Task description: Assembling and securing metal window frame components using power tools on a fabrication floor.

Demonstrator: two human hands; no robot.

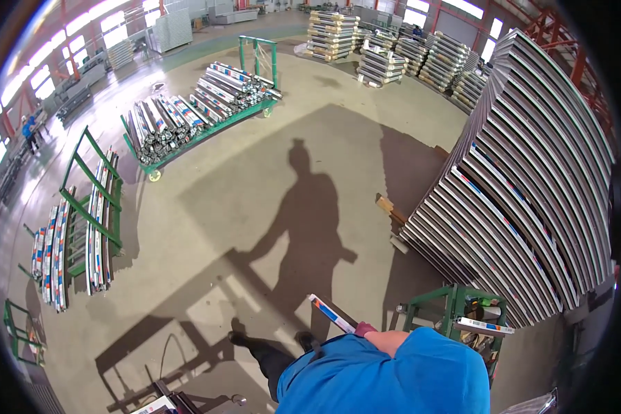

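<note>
My right hand [366, 330], in a pinkish-red glove, is closed at waist height, close to my blue shirt. It grips a long narrow profile bar [332, 314] with white, blue and orange film along it. The bar's far end slants up and left over the floor; the rest is hidden behind my hand and body. Nothing of my left hand shows. To my right stands a green metal cart [455, 303] holding mixed small items, with a short film-covered profile piece [486, 326] lying across its top.
A tall stack of long profiles [517, 186] rises at right, wooden blocks [392, 208] jutting from its base. Green trolleys [214, 127] [93, 207] loaded with profile bars stand ahead and left. Bundled stacks [383, 65] stand farther back. A dark metal frame [179, 400] is at lower left.
</note>
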